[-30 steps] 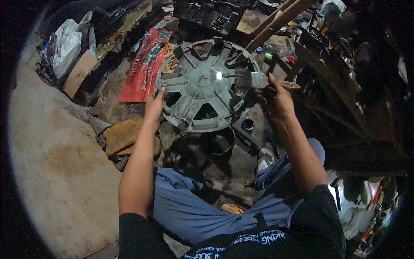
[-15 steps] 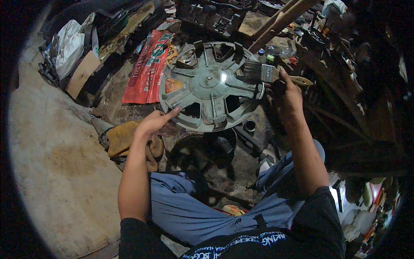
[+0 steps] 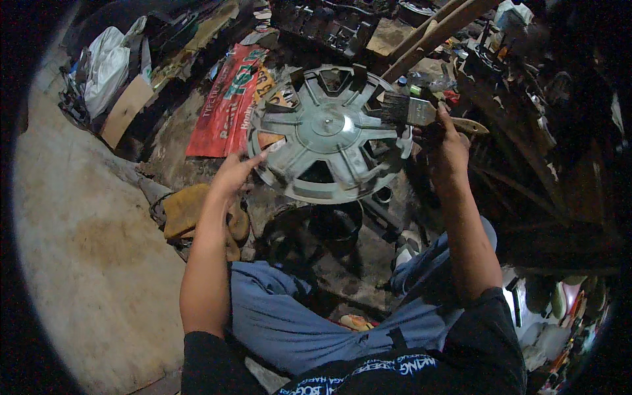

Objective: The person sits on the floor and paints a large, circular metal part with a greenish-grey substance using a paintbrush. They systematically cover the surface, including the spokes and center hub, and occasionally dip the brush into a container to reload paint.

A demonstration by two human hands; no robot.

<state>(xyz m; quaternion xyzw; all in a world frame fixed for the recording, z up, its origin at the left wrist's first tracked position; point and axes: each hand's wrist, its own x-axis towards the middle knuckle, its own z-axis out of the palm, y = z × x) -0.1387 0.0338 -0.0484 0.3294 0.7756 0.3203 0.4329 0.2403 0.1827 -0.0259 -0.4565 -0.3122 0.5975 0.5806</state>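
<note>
A grey spoked wheel cover sits in the upper middle of the frame, tilted above the cluttered floor. The left hand lies open, fingertips touching the cover's lower left rim. The right hand, at the cover's right edge, is closed around a paintbrush whose dark bristles rest on a spoke. A red printed sheet lies at upper left.

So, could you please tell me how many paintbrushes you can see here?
1: a flat paintbrush in the right hand, bristles on the grey wheel cover's right rim. Others may be hidden in the dark clutter.
</note>
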